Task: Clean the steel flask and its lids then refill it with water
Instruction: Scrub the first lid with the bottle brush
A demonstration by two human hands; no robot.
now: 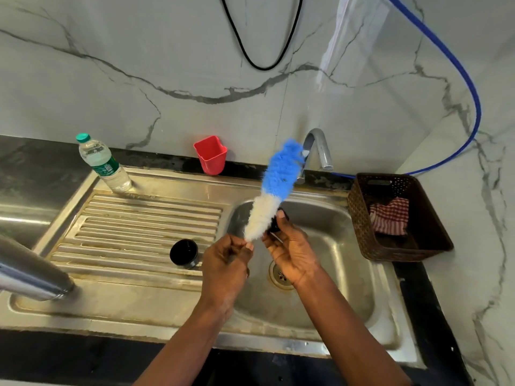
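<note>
My left hand [227,263] grips the handle end of a bottle brush [274,190] with white and blue bristles that points up and away over the sink basin [334,218]. My right hand [289,252] holds a small black lid [278,222] against the white bristles. A second black lid [184,253] sits on the ribbed drainboard [133,224]. The steel flask [30,271] stands at the near left of the drainboard, only partly in view.
A plastic water bottle [104,164] stands at the back left of the drainboard. A red cup [211,155] sits by the wall. The tap [317,149] arches over the basin. A brown basket [398,218] with a checked cloth stands at the right.
</note>
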